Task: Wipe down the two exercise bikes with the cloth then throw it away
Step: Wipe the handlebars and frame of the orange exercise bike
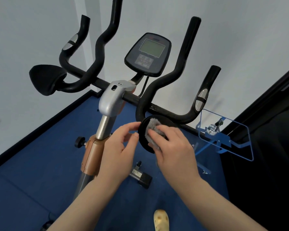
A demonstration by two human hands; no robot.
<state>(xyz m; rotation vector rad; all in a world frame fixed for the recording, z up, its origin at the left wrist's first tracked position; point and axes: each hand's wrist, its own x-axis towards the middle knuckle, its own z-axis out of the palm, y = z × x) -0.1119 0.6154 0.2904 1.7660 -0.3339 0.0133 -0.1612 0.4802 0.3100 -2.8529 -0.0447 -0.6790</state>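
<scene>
An exercise bike [109, 100] with black handlebars and a grey console [148, 54] stands in front of me. My right hand [173, 147] presses a grey fluffy cloth [154, 129] onto the round black elbow pad [143, 139] on the right side of the handlebar. My left hand [118, 145] holds the pad's left edge between thumb and fingers. A second black elbow pad [45, 79] sits at the far left. Only this one bike is in view.
White walls stand behind the bike over a blue floor [32, 172]. A blue metal rack with a clear panel [223, 139] is at the right, beside a dark machine [265, 147]. A black adjustment knob [79, 141] sticks out of the brown post. A yellow shoe [161, 220] shows below.
</scene>
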